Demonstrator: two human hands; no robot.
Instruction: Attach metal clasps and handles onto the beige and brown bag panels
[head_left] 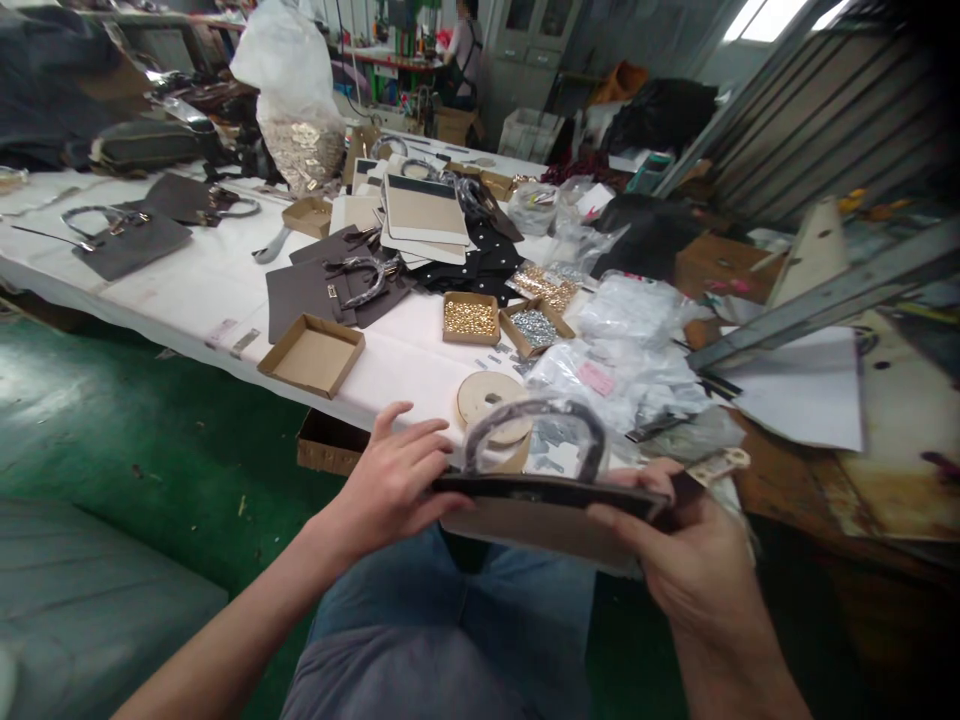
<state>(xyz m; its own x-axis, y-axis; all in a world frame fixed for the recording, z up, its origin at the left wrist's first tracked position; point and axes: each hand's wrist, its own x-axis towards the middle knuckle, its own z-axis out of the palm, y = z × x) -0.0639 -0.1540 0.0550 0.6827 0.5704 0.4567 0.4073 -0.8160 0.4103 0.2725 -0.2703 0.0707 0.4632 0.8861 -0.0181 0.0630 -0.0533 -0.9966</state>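
Note:
A handbag panel (540, 522) with a dark top edge and a plastic-wrapped loop handle (536, 412) is held over my lap. My right hand (694, 540) grips its right end, thumb on the near face and fingers behind. At the left end, my left hand (401, 480) pinches the top edge loosely between thumb and fingers, with one finger raised. The panel's lower part is partly hidden. Just behind the handle lies a round spool (480, 395) on the white table, with small flat metal pieces (551, 445) beside it.
The white table (405, 365) holds an open cardboard tray (311, 355), a box of gold studs (470, 318), a box of silver pieces (534, 328), grey handled panels (300, 295) and stacked beige boards (425, 212). Plastic bags (600, 370) lie right. A metal bar (825, 290) slants across. A person (465, 50) is far back.

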